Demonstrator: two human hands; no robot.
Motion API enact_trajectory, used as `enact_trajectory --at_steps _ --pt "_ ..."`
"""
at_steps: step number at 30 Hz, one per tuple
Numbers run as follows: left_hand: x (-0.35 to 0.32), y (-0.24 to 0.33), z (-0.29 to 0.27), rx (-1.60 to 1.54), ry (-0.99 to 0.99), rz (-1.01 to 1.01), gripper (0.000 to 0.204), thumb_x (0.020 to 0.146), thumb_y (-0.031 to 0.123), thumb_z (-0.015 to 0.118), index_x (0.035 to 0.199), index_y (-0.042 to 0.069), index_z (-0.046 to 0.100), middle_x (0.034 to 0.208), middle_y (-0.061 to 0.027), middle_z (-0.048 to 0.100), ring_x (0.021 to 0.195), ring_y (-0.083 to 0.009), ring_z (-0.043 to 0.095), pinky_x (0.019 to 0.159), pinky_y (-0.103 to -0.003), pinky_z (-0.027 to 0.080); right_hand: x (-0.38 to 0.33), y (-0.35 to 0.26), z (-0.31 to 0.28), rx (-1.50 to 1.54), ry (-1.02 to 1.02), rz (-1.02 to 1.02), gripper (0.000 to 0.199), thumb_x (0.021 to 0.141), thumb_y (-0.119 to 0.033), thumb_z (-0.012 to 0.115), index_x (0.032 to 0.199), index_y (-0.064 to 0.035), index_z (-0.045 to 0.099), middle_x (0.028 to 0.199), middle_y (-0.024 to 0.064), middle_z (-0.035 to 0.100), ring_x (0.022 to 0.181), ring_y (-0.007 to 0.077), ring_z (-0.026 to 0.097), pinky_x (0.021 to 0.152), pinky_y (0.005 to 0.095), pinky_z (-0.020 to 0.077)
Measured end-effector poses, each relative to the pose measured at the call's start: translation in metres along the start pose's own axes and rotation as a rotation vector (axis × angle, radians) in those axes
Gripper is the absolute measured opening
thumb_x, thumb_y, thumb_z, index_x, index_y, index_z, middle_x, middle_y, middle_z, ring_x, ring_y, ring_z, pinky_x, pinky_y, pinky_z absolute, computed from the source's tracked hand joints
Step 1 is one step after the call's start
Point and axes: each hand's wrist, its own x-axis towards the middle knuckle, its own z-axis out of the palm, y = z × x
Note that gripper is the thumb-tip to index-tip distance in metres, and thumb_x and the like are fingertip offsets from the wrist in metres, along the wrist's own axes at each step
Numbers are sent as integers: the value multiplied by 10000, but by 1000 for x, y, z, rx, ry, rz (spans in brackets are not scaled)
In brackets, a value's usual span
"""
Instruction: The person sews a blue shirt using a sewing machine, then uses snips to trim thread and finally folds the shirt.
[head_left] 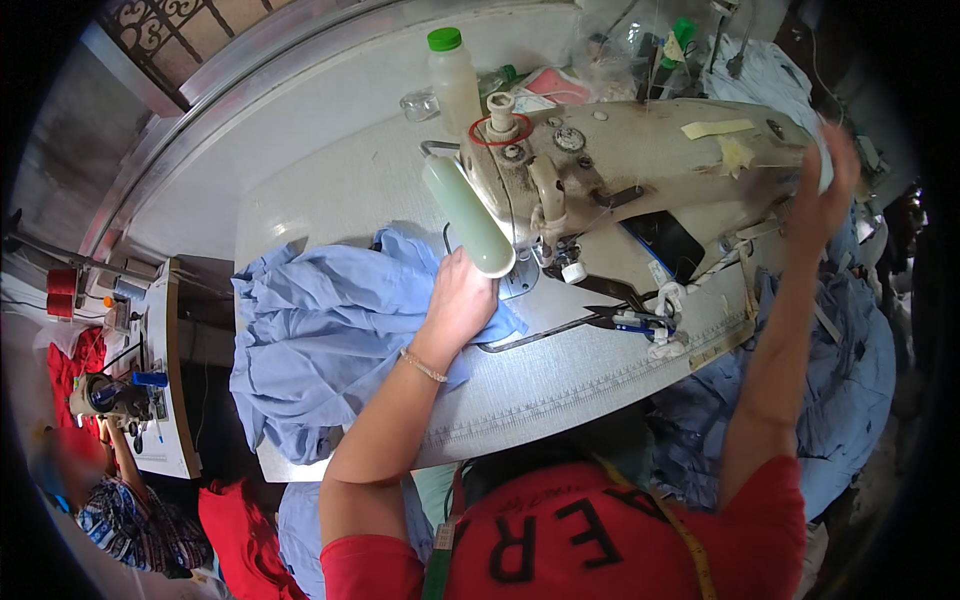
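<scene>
The blue cloth [335, 305] is lying under and left of your left hand [465, 297]; whether that hand is gripping, you cannot tell. Your right hand [832, 185] is hovering beside the sewing machine [640, 150], its grasp too blurred. Ideally, you are flattening the cloth, fingertips avoiding the needle plate [519, 285].

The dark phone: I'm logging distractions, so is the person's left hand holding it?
No, the left hand is on the blue fabric, while the dark phone lies apart, to that hand's right.
</scene>
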Motion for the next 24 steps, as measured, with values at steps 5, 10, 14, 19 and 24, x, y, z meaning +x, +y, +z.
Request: enact_trajectory --at_steps 5,10,14,19,24 --pt "9 12 11 -77 56 17 201 880 117 591 1018 -27 610 1020 -248 600 883 -450 585 790 -481 481 66 234 11 49 -628 874 475 912 -377 599 1168 23 605 1129 122 619 1042 212 560 928 322 413" --pt "10 3 17 -1 49 65 208 853 84 580 1018 -42 579 988 -214 567 917 -384 571 803 -467 461 16 267 13 534 -234 763 425 940 -369 569 1145 3 605 1084 92 633 973 175 590 873 314 443" --pt "8 0 17 15 60 56 202 837 67 576 1008 -39 554 965 -198 544 911 -364 567 795 -463 458 -34 235 20 873 154 882 348 970 -348 523 1128 -43 582 1069 85 633 976 195 607 866 332 467" --pt "8 3 17 80 8 -19 169 847 67 553 977 -43 554 934 -202 533 853 -375 596 759 -473 477 -46 206 17 1125 68 786 352 965 -351 532 1138 -47 575 1116 98 619 1011 225 598 900 358 460" --pt "23 18 12 53 -178 -268 176 859 61 530 997 -40 572 1020 -216 547 902 -395 611 818 -477 482 -1 223 -11 40 -15 573 424 950 -338 555 1243 -31 554 1131 120 601 1027 221 578 921 327 435"
